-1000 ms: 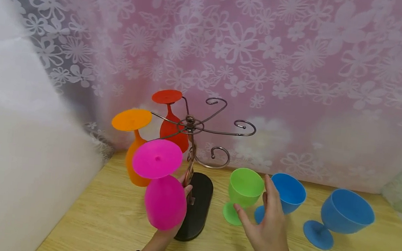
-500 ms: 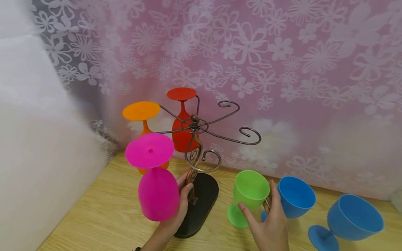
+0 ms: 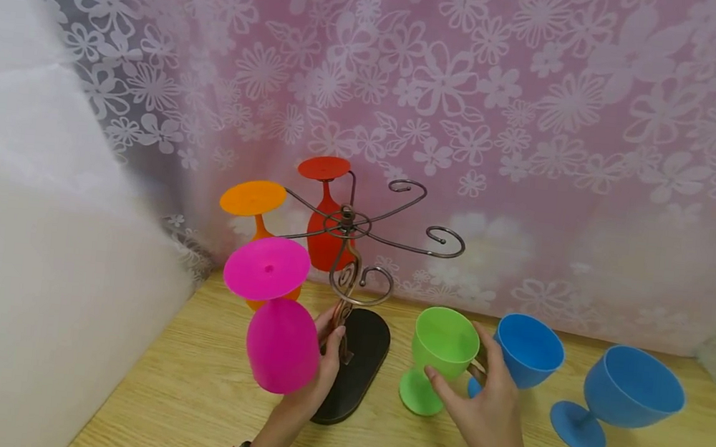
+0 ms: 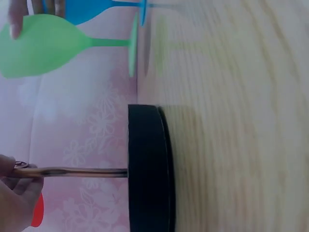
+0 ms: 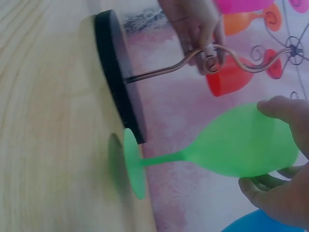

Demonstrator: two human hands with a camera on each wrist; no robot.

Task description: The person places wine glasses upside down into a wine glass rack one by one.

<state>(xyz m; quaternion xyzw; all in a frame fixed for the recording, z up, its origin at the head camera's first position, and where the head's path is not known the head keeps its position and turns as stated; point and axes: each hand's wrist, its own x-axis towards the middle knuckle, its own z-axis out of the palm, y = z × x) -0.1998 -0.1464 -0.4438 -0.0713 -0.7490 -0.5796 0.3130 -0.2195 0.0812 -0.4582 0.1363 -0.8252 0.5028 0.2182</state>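
My right hand [image 3: 492, 402] holds a green goblet [image 3: 446, 336] by its bowl, thumb on the near side and fingers on the far side. The goblet is upright; in the right wrist view its foot [image 5: 134, 164] stands a little apart from its shadow on the table. My left hand [image 3: 320, 374] grips the copper-coloured post [image 4: 82, 172] of a metal goblet rack [image 3: 346, 224], above its black base [image 3: 363, 357]. Upside down from the rack's curled arms hang a magenta goblet [image 3: 283, 346], an orange goblet [image 3: 253, 197] and a red goblet [image 3: 326, 246]. The magenta one partly hides the orange one.
Two blue goblets, one nearer [image 3: 530, 351] and one farther right [image 3: 630, 390], stand upright on the wooden table [image 3: 186, 394]. Several curled rack arms on the right carry nothing. A pink flowered curtain [image 3: 424, 79] hangs behind, and a white surface [image 3: 25, 256] borders the left.
The rack has turned, bringing the magenta goblet left across the orange one. My right hand has closed around the green goblet's bowl, and its foot has shifted slightly towards me.
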